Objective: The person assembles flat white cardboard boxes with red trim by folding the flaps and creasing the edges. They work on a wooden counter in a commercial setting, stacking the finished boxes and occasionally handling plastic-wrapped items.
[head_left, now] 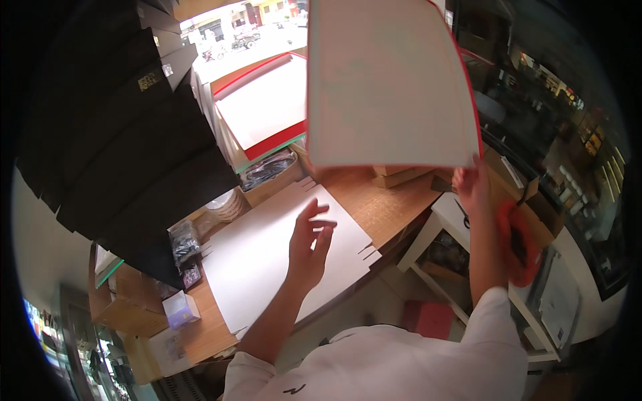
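Your right hand (471, 187) pinches the lower right corner of a large white card sheet with a red edge (388, 80), held up high in front of you, well above the bench (394, 204). The grip is closed on that corner, thumb side hidden behind the sheet. Your left hand (309, 244) is open with fingers spread, holding nothing, hovering over a flat die-cut board (267, 257) that lies on the bench.

The raised sheet looks light and fairly stiff, but held by one corner it will likely sag or swing, and the corner could crease. A second hold along the lower edge or the left side would steady it.

Behind the flat board lies a stack of red-trimmed sheets (264, 107), with black-wrapped bundles (267, 170) just beside it. To your left, dark boxes (127, 134) crowd in close. Small cardboard boxes (401, 175) sit under the raised sheet, and a white side table (445, 214) stands at your right.
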{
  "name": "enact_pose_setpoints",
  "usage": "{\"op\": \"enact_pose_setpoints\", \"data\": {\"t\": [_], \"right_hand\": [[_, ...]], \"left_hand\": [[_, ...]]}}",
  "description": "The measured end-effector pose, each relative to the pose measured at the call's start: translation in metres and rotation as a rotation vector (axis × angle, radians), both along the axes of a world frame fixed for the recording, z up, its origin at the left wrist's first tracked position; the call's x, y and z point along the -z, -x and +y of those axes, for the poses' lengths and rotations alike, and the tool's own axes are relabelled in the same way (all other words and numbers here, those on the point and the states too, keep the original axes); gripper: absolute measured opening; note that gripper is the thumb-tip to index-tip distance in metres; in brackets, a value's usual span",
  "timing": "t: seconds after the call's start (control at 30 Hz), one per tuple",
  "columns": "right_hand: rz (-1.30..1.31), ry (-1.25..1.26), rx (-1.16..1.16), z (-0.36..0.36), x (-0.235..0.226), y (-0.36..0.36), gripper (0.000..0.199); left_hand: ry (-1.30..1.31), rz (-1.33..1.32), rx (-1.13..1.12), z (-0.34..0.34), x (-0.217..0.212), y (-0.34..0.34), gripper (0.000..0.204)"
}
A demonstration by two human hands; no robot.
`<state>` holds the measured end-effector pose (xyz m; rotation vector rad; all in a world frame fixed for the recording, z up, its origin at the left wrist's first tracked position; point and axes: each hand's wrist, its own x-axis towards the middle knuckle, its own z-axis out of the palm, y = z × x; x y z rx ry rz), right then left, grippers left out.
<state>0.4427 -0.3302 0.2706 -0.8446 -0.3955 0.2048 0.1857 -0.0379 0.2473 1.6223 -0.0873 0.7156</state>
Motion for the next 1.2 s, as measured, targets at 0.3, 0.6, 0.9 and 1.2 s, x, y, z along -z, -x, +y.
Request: {"op": "enact_pose_setpoints", "data": {"t": [0.3, 0.6, 0.9, 1.2], "right_hand": [[0.000, 0.284, -0.132, 0.170, -0.102, -0.123, 0.032], [-0.196, 0.620, 0.002, 0.225, -0.105, -0.152, 0.041], [-0.886, 1.027, 0.331, 0.225, -0.102, -0.157, 0.084], [-0.630, 0.819, 0.216, 0.228, -0.080, -0.156, 0.076]], "left_hand": [[-0.151, 0.465, -0.067, 0.005, 0.067, 0.079, 0.028], [-0.006, 0.823, -0.492, 0.013, 0.155, 0.198, 0.027], [-0.152, 0.918, -0.486, -0.016, 0.213, 0.229, 0.027], [-0.286, 0.882, -0.386, -0.022, 0.213, 0.207, 0.025]]}}
